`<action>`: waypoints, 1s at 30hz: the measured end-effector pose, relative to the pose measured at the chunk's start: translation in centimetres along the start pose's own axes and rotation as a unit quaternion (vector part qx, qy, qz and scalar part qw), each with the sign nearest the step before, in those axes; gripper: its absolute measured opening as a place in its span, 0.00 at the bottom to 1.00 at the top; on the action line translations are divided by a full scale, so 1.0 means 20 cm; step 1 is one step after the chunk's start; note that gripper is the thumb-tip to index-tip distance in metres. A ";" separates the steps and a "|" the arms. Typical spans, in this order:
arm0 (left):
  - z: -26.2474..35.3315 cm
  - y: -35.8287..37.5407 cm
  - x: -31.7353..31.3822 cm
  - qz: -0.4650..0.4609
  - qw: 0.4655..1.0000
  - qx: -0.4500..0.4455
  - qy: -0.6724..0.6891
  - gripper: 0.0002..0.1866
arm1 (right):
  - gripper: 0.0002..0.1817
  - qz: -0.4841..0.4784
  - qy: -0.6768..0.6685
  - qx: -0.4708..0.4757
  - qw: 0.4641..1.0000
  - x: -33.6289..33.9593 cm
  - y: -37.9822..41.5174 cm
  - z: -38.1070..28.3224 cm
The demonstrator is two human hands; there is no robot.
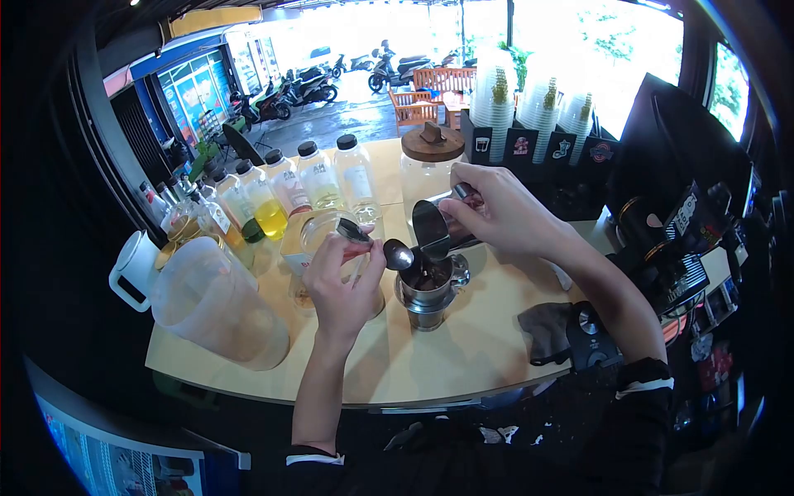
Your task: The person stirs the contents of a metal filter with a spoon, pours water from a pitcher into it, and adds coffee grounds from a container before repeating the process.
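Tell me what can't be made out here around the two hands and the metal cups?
All in the head view:
- Contents of the lower metal cup: something dark, too small and shadowed to identify.
- Inside of the tilted metal jug: hidden by its own wall and the right hand.
- Spoon handle: covered by the left hand.
- Bottle labels: too small and blurred to read.
- Large plastic pitcher: frosted, so the level inside is unclear.
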State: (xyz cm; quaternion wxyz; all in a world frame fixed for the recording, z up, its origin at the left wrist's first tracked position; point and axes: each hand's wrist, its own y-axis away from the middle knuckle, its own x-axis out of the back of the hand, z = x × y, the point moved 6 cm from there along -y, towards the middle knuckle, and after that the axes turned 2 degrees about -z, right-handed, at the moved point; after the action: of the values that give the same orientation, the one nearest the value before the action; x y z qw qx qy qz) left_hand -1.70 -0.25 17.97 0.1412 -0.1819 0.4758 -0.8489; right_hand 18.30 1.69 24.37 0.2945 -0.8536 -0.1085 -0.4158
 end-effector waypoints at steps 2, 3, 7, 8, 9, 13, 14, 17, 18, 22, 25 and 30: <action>0.00 0.00 0.01 -0.001 1.000 0.000 -0.003 0.08 | 0.13 -0.004 -0.018 0.011 1.000 -0.02 0.00 0.00; 0.01 0.00 0.01 -0.003 1.000 -0.003 -0.004 0.08 | 0.13 -0.004 -0.018 0.011 1.000 -0.02 0.00 -0.01; 0.01 0.01 0.01 -0.009 1.000 -0.007 -0.010 0.08 | 0.13 0.008 -0.025 0.027 0.999 -0.03 -0.01 -0.02; 0.01 0.01 0.01 -0.009 1.000 -0.006 -0.010 0.08 | 0.14 0.002 -0.004 0.030 1.000 -0.04 -0.02 -0.02; 0.02 0.01 0.01 -0.009 1.000 -0.004 -0.004 0.08 | 0.14 0.001 -0.005 0.030 1.000 -0.04 -0.02 -0.02; 0.01 0.02 0.01 -0.017 1.000 -0.003 -0.006 0.08 | 0.13 0.004 0.002 0.023 1.000 -0.05 -0.02 -0.02; 0.01 0.02 0.01 -0.018 1.000 -0.003 -0.006 0.08 | 0.13 0.002 0.003 0.022 1.000 -0.05 -0.02 -0.01; 0.02 0.02 0.01 -0.022 1.000 -0.006 -0.014 0.08 | 0.13 0.020 -0.006 0.033 0.999 -0.05 -0.02 0.00; 0.02 0.02 0.01 -0.024 1.000 -0.003 -0.016 0.08 | 0.13 0.020 -0.006 0.032 0.999 -0.04 -0.02 0.00; 0.02 0.02 0.00 -0.026 1.000 -0.003 -0.013 0.08 | 0.12 0.020 0.023 0.029 0.999 -0.03 -0.01 0.02; 0.03 0.02 0.00 -0.025 1.000 -0.006 -0.009 0.08 | 0.12 0.023 0.028 0.024 0.999 -0.01 0.01 0.04; 0.04 0.02 0.00 -0.028 0.999 -0.017 -0.019 0.08 | 0.12 0.022 0.031 0.009 0.999 0.01 0.04 0.04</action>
State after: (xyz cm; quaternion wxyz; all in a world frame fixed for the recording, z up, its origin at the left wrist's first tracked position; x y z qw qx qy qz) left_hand -1.33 -1.11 18.05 0.1238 -0.2137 0.4823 -0.8405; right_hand 19.32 1.42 23.81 0.3147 -0.8395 -0.0846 -0.4347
